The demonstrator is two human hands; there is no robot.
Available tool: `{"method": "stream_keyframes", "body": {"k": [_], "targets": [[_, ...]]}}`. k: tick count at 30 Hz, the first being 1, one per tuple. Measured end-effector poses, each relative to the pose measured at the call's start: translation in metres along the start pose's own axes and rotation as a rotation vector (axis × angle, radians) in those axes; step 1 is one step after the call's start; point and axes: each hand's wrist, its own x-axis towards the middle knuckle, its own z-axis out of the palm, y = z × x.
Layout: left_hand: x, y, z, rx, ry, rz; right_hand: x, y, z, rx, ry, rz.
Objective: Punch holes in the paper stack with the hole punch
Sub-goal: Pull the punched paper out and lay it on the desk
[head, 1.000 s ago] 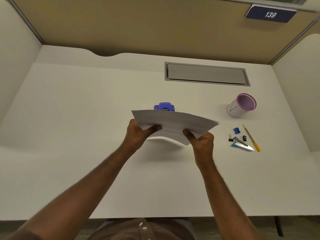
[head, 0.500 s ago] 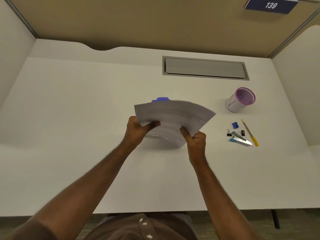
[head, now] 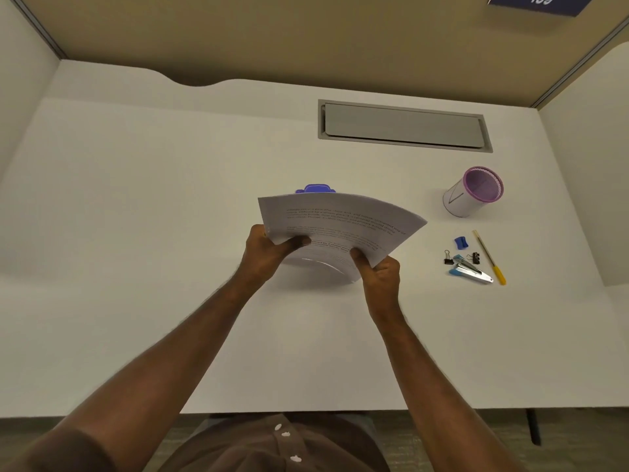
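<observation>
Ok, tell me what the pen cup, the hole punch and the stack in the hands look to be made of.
Pen cup: apparently metal mesh, purple inside, judging by the fine grid on its inner wall; the white outside looks smooth.
Hole punch: probably moulded plastic, blue-purple and slightly glossy; mostly hidden.
Paper stack: printed matte paper, bowing between the left hand and right hand.

Printed paper stack (head: 340, 226) bowed, lifted above desk; blue hole punch (head: 316, 189) behind, mostly hidden.
</observation>
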Motion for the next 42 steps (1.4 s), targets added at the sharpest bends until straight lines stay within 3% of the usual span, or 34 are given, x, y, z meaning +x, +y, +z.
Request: {"method": "stream_keyframes", "body": {"k": [8,19,27,42], "targets": [[0.01,0.0,-0.003,0.021,-0.163,0.013,0.009,0.009,0.002,0.021,-0.03,0.01],[0.017,0.002,-0.007,0.036,-0.197,0.02,0.019,0.004,0.003,-0.007,-0.081,0.0],[0.032,0.011,-0.017,0.083,-0.086,-0.023,0.029,-0.025,0.008,-0.016,-0.158,0.01],[0.026,0.014,-0.103,0.04,-0.014,-0.227,0.023,-0.028,0.084,0.109,-0.319,0.347]]}}
